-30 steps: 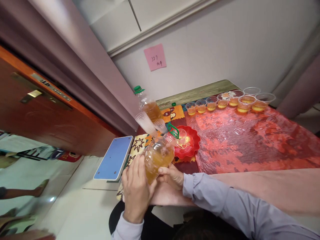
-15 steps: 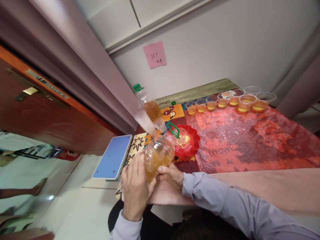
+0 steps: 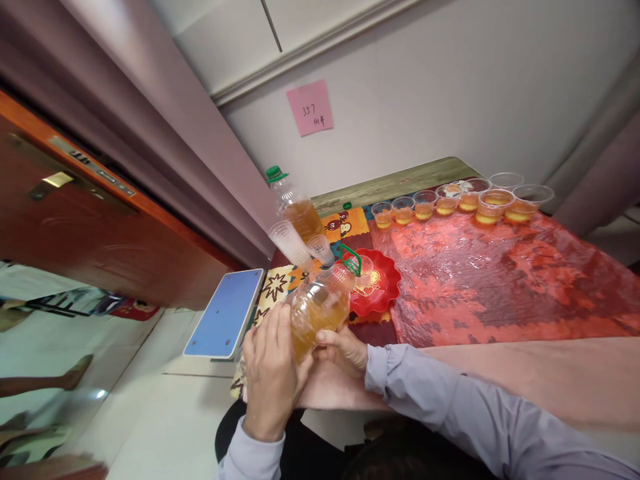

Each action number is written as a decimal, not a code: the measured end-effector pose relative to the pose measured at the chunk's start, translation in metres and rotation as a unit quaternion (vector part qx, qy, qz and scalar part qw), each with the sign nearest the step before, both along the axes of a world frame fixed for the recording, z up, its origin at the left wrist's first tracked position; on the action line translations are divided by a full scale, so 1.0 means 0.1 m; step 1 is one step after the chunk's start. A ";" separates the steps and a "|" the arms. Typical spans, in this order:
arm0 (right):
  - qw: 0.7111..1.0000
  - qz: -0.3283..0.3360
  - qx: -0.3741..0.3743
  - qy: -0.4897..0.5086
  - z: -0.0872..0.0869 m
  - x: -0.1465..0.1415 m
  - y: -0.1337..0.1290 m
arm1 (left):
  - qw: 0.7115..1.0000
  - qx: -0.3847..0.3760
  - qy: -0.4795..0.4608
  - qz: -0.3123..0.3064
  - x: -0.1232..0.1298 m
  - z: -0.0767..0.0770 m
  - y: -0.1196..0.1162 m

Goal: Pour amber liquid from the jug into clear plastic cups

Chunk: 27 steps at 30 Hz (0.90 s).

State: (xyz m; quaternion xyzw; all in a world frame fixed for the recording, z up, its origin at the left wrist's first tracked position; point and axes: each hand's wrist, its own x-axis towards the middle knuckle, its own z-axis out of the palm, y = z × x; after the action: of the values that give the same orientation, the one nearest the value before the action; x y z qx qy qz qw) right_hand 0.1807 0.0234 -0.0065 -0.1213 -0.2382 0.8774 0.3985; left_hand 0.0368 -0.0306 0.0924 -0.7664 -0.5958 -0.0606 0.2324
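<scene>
A clear bottle of amber liquid (image 3: 317, 313) with a green handle at its neck is held tilted, its mouth toward the red scalloped plate (image 3: 387, 293). My left hand (image 3: 273, 373) wraps round the bottle's lower left side. My right hand (image 3: 343, 350) grips it from below on the right, thumb on the near side. At the bottle's mouth, over the plate, is a clear cup (image 3: 364, 268), partly hidden by the handle. Two stacks of clear cups, a taller one (image 3: 290, 245) and a shorter one (image 3: 320, 249), stand just behind the bottle.
Another bottle with a green cap (image 3: 303, 217) stands at the back left. Several cups of amber liquid (image 3: 423, 208) line the table's back edge. A green cap (image 3: 347, 206) lies nearby. A blue-topped stool (image 3: 225, 313) is left of the table. Part of a person's leg (image 3: 45, 385) shows far left.
The held bottle is tipped very slightly further, with its green handle shifted a little right. Both hands keep their hold almost unmoved.
</scene>
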 end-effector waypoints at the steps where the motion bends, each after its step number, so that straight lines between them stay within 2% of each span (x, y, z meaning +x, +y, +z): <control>1: 1.000 0.001 0.000 0.002 0.00 0.00 0.00 | 1.000 0.000 0.001 0.000 0.00 0.00 0.00; 27: 1.000 0.008 -0.002 0.018 0.00 -0.01 -0.02 | 1.000 -0.016 0.001 0.007 0.03 0.05 -0.01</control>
State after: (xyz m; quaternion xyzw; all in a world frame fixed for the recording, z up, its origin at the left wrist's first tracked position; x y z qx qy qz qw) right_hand 0.1801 0.0216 -0.0069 -0.1040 -0.2302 0.8831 0.3954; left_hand 0.0401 -0.0312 0.0971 -0.7660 -0.6016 -0.0489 0.2211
